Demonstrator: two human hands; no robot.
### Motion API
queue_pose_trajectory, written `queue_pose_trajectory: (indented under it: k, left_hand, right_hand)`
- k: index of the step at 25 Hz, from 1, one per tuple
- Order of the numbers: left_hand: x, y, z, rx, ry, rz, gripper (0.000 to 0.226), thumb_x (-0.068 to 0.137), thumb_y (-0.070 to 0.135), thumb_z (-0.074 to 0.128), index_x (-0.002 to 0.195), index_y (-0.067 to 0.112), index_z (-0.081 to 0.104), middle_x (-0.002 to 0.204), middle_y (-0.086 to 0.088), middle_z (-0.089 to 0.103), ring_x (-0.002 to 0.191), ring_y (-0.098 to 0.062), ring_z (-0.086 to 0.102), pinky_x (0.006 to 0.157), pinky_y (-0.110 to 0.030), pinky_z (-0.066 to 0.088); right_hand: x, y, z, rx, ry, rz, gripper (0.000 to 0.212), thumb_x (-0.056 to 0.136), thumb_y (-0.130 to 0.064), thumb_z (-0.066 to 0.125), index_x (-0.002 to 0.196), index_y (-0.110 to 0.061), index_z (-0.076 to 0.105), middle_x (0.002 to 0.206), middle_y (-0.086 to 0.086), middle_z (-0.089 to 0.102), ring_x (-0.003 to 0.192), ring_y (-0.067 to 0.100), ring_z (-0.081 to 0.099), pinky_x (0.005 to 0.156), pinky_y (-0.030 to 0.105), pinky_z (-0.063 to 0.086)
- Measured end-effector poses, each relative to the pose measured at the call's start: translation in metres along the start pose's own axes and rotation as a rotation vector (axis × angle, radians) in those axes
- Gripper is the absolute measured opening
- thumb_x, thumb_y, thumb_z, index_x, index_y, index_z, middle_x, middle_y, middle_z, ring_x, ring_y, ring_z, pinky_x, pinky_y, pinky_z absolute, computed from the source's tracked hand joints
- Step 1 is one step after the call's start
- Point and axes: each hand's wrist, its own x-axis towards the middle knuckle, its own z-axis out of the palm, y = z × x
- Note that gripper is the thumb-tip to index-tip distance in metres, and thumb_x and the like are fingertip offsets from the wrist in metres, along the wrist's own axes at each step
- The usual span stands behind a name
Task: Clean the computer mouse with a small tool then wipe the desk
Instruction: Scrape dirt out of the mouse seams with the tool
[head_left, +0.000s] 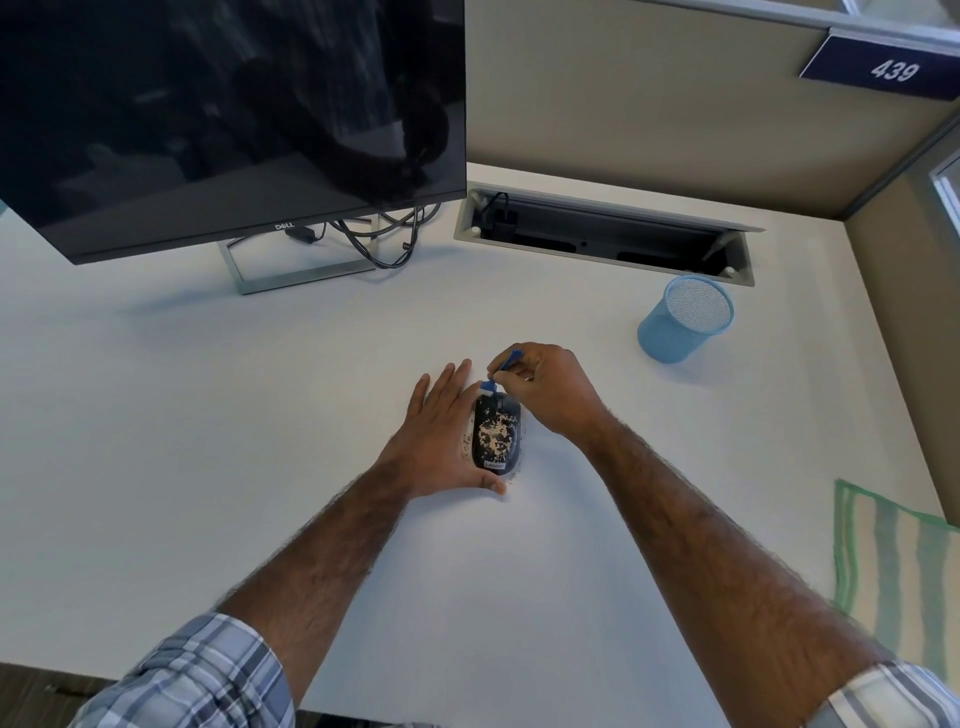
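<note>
A black computer mouse (496, 434) lies on the white desk (260, 415), its top speckled with tan crumbs. My left hand (434, 441) lies flat against the mouse's left side, thumb curled round its near end. My right hand (550, 387) pinches a small blue brush (500, 371), whose head touches the mouse's far end. A few crumbs lie on the desk around the mouse.
A blue mesh pen cup (685, 319) stands to the right. A green-and-white striped cloth (898, 566) lies at the desk's right edge. A dark monitor (234, 114) on a stand with cables sits at the back left, a cable tray (602, 234) behind.
</note>
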Motion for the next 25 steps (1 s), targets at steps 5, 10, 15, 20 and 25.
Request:
queue_pose_trajectory:
  k: [5, 10, 15, 20, 25]
  left_hand:
    - [-0.001, 0.000, 0.000, -0.003, -0.014, -0.003, 0.151, 0.054, 0.100, 0.059, 0.164, 0.016, -0.004, 0.171, -0.001, -0.021, 0.155, -0.015, -0.026, 0.127, -0.046, -0.014]
    - [0.000, 0.000, 0.000, 0.036, -0.027, -0.004, 0.153, 0.056, 0.101, 0.056, 0.163, 0.015, -0.012, 0.170, -0.002, -0.025, 0.155, -0.016, -0.027, 0.126, -0.046, -0.014]
    - [0.001, 0.000, 0.000, 0.037, -0.024, -0.007, 0.154, 0.055, 0.102, 0.055, 0.163, 0.013, -0.009, 0.170, -0.002, -0.024, 0.154, -0.015, -0.028, 0.126, -0.045, -0.015]
    - [0.001, 0.000, 0.001, 0.036, -0.022, -0.007, 0.154, 0.054, 0.103, 0.054, 0.163, 0.015, -0.010, 0.170, -0.001, -0.025, 0.154, -0.014, -0.029, 0.126, -0.045, -0.016]
    - [0.000, 0.000, 0.001, 0.019, -0.015, -0.004, 0.152, 0.052, 0.103, 0.052, 0.164, 0.016, -0.002, 0.170, -0.001, -0.023, 0.154, -0.014, -0.028, 0.126, -0.046, -0.014]
  right_hand:
    - [0.000, -0.003, -0.002, -0.073, -0.068, -0.004, 0.022, 0.086, -0.011, 0.065, 0.087, -0.031, 0.074, 0.084, -0.012, 0.075, 0.081, 0.005, 0.070, 0.067, 0.018, 0.055]
    - [0.003, -0.004, -0.007, -0.061, -0.128, -0.010, 0.019, 0.086, -0.011, 0.067, 0.091, -0.027, 0.076, 0.088, -0.011, 0.075, 0.086, 0.007, 0.070, 0.068, 0.021, 0.057]
    - [0.008, -0.004, -0.009, -0.114, -0.083, 0.033, 0.020, 0.087, -0.010, 0.065, 0.092, -0.023, 0.078, 0.089, -0.006, 0.077, 0.082, 0.011, 0.071, 0.073, 0.031, 0.061]
    - [0.009, 0.001, -0.009, -0.098, -0.105, 0.032, 0.019, 0.087, -0.011, 0.065, 0.093, -0.023, 0.079, 0.089, -0.007, 0.077, 0.082, 0.008, 0.071, 0.072, 0.026, 0.060]
    - [0.008, 0.008, -0.009, -0.043, 0.028, 0.068, 0.016, 0.089, -0.012, 0.066, 0.093, -0.021, 0.078, 0.085, -0.012, 0.074, 0.076, -0.004, 0.066, 0.063, 0.005, 0.047]
